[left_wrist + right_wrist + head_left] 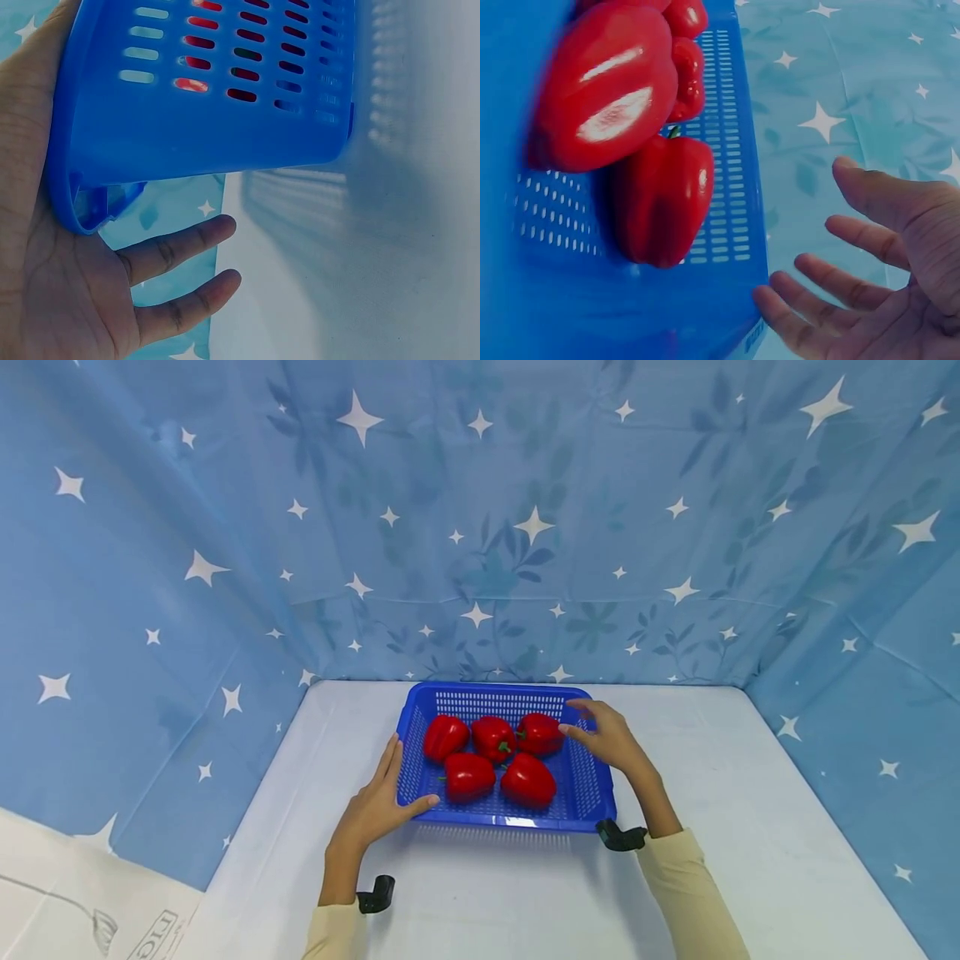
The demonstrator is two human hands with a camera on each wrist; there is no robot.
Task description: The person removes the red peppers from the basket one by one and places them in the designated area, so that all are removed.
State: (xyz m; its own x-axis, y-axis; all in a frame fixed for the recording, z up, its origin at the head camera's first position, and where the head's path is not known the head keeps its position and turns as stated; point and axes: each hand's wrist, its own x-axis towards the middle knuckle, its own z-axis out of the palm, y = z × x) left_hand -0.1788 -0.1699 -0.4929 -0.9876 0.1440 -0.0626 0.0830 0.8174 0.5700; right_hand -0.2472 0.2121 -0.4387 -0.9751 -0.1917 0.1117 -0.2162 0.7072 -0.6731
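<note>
A blue plastic basket (480, 819) with slotted walls holds several red bell peppers (528, 781), some with green stems showing. At the basket's front left corner is my left hand (375, 807), its thumb over the front rim and its fingers straight along the left side. In the left wrist view, that hand (71, 292) lies against the rim outside the slotted wall (202, 139), two fingers extended. Over the back right corner, my right hand (611, 739) has its thumb and fingers spread and holds nothing. The right wrist view has its fingertips beside the rim, near a bell pepper (664, 202).
The basket is over a white table (697, 760), near its back edge. A blue curtain (420, 552) with white stars surrounds the back and both sides. Each wrist wears a black camera mount (377, 894). Printed white material (67, 902) lies at the lower left.
</note>
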